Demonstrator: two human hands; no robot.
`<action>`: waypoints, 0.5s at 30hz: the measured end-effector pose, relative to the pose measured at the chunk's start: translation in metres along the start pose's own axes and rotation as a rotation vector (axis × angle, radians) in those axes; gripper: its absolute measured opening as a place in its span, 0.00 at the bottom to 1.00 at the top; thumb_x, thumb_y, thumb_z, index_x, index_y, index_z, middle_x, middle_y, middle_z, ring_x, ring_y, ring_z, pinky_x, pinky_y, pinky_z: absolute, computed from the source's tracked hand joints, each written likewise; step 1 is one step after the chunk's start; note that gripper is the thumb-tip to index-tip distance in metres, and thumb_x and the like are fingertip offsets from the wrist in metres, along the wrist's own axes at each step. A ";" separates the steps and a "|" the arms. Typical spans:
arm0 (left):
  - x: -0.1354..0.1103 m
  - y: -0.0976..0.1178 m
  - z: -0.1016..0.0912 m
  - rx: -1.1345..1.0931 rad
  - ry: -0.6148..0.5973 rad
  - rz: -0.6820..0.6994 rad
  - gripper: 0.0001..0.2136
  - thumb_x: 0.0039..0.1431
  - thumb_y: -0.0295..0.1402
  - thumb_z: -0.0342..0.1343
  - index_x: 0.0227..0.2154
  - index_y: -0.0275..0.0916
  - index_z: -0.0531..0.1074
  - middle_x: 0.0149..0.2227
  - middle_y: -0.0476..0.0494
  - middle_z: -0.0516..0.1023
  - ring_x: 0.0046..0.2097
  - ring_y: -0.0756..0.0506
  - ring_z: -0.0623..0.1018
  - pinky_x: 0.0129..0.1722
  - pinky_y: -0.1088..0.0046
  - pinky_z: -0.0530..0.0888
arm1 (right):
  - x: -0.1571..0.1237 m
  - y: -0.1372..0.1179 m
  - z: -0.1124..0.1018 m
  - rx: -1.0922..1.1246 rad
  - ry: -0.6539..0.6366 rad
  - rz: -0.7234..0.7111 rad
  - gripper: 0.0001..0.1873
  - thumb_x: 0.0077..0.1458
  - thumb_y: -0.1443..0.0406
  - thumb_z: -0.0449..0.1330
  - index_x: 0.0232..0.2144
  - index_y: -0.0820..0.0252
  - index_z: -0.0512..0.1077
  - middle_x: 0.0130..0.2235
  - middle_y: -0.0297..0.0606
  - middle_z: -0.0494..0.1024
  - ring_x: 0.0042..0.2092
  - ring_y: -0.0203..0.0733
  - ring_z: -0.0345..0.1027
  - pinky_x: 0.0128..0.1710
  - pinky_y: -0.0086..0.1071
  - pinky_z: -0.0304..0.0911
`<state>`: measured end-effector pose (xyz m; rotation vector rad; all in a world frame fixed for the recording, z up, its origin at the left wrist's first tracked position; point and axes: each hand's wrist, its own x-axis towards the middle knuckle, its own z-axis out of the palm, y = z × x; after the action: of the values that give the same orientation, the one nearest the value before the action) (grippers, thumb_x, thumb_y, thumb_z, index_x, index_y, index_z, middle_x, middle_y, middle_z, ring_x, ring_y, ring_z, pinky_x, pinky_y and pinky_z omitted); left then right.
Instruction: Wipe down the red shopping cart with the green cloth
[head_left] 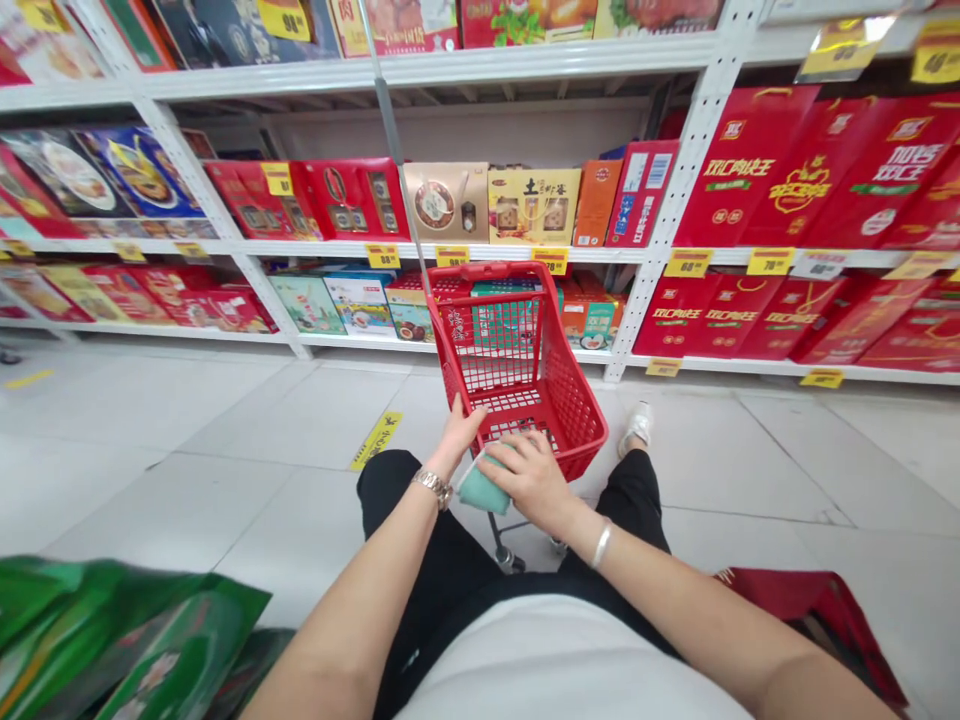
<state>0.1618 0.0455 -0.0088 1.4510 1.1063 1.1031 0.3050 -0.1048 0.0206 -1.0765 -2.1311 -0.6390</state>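
Note:
In front of my knees stands a red shopping cart (574,390) with a mesh basket, its small wheels on the floor. My left hand (457,438) grips the near left corner of its rim, thumb over the edge. My right hand (531,475) is closed over a pale green cloth (484,490) at the near side of the cart. The cloth hangs bunched below the fingers, close to my left wrist. Part of the cart's near rim is hidden behind my right hand.
White shelves (465,80) with boxed goods and yellow price tags run behind the cart. Red gift bags (750,175) fill the right bay. Green packages (150,640) lie at lower left, and a dark red bag (817,610) at lower right. A thin pole (391,130) rises beside the cart.

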 end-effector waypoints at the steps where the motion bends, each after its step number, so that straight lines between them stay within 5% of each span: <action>1: 0.000 0.001 -0.001 -0.005 -0.005 0.003 0.29 0.59 0.40 0.62 0.64 0.43 0.70 0.56 0.37 0.83 0.52 0.39 0.83 0.55 0.59 0.79 | -0.001 -0.002 0.009 -0.009 -0.005 -0.003 0.12 0.70 0.69 0.60 0.49 0.51 0.80 0.52 0.38 0.84 0.53 0.47 0.68 0.53 0.43 0.54; 6: 0.011 0.003 -0.004 0.012 0.020 -0.006 0.27 0.59 0.39 0.62 0.62 0.43 0.72 0.54 0.38 0.84 0.52 0.37 0.83 0.56 0.58 0.78 | -0.017 0.005 0.023 -0.054 -0.017 0.016 0.14 0.71 0.68 0.58 0.52 0.49 0.80 0.53 0.37 0.84 0.57 0.46 0.68 0.56 0.44 0.53; 15: 0.026 0.001 -0.008 0.037 0.037 -0.051 0.26 0.56 0.41 0.66 0.57 0.41 0.75 0.51 0.35 0.86 0.50 0.36 0.84 0.56 0.56 0.78 | -0.060 0.051 -0.009 -0.113 -0.065 0.090 0.18 0.70 0.70 0.58 0.56 0.49 0.79 0.55 0.39 0.84 0.61 0.47 0.68 0.59 0.45 0.52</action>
<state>0.1587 0.0720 -0.0047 1.4286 1.1891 1.0827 0.3770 -0.1138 -0.0110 -1.2622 -2.1094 -0.6969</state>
